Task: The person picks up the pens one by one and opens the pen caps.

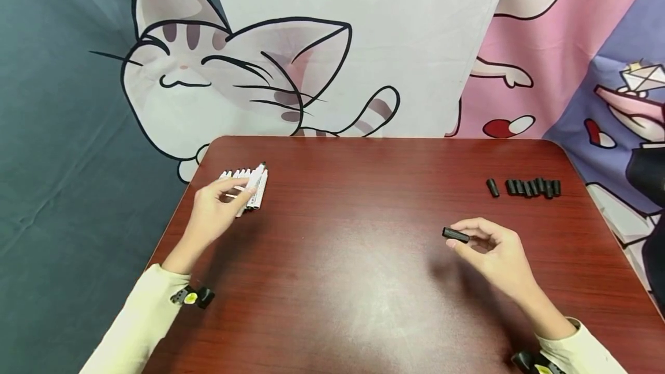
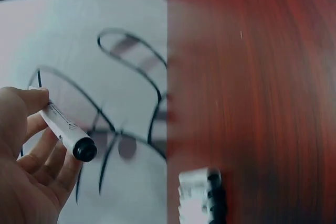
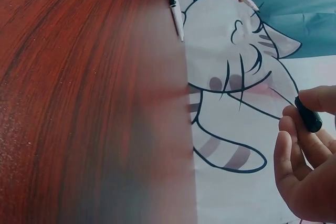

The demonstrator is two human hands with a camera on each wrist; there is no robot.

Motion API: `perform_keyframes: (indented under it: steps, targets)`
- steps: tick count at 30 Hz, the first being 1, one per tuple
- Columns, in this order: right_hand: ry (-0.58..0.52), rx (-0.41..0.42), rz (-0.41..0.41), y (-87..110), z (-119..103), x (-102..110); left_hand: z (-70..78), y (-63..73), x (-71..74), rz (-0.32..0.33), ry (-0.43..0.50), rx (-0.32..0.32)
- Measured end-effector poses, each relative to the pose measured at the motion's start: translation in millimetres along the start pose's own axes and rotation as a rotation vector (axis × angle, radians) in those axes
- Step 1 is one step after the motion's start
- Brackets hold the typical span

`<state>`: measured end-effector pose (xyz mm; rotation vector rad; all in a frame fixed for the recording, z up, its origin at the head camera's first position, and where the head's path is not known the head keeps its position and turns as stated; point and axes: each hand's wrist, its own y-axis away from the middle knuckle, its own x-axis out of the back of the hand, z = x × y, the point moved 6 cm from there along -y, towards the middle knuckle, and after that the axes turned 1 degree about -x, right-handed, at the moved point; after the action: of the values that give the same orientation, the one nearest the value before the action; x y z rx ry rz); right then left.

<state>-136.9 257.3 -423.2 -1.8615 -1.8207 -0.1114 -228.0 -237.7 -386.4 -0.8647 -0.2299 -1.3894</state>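
Between thumb and fingers, my left hand [image 1: 215, 206] pinches a white marker [image 2: 68, 132] that has no cap on its tip end. The marker is lifted above a row of white markers [image 1: 263, 189] lying side by side at the table's left. My right hand [image 1: 496, 253] pinches a black marker cap [image 1: 455, 235] above the table, right of the middle. In the right wrist view the same cap [image 3: 308, 115] sits between thumb and fingertips. The two hands are far apart.
A cluster of several black caps [image 1: 533, 187] lies at the right back of the reddish-brown table [image 1: 353, 281]. One more cap [image 1: 492, 187] lies just left of them. Behind the table's far edge hangs a cloth with a cartoon cat [image 1: 218, 85].
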Motion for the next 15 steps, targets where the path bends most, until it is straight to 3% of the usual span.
perform_keyframes:
  steps: [5, 15]
  targets:
    - [-0.011, -0.007, -0.004, 2.4, 4.3, -1.3, -34.2, -11.4, 25.2, 0.069, -0.109, 0.024]
    - [0.006, -0.017, -0.027, 6.6, 6.3, -4.5, -104.1, -20.6, 55.5, 0.071, -0.191, 0.187]
